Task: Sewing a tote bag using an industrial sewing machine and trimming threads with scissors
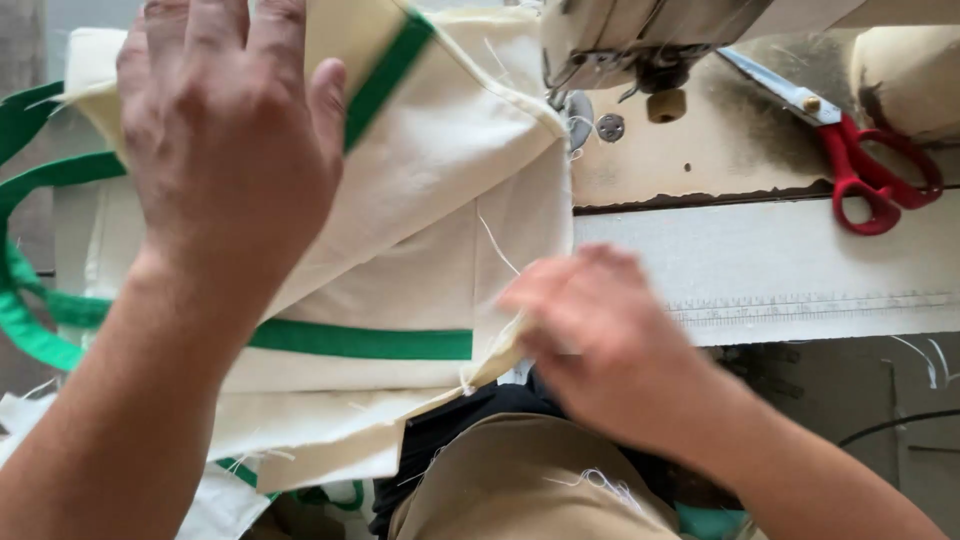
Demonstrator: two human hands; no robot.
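Note:
A cream cloth bag with green stripes and green handles lies on the sewing table. My left hand rests flat on the upper left of the cloth, fingers spread. At the bag's lower right corner my right hand, blurred, pinches the cloth's edge. The sewing machine head and its presser foot stand just beyond the cloth's top right corner.
Red-handled scissors lie on the worn machine bed at the right. A white table edge with a printed ruler runs below them. More cream cloth hangs at the lower left, over my lap.

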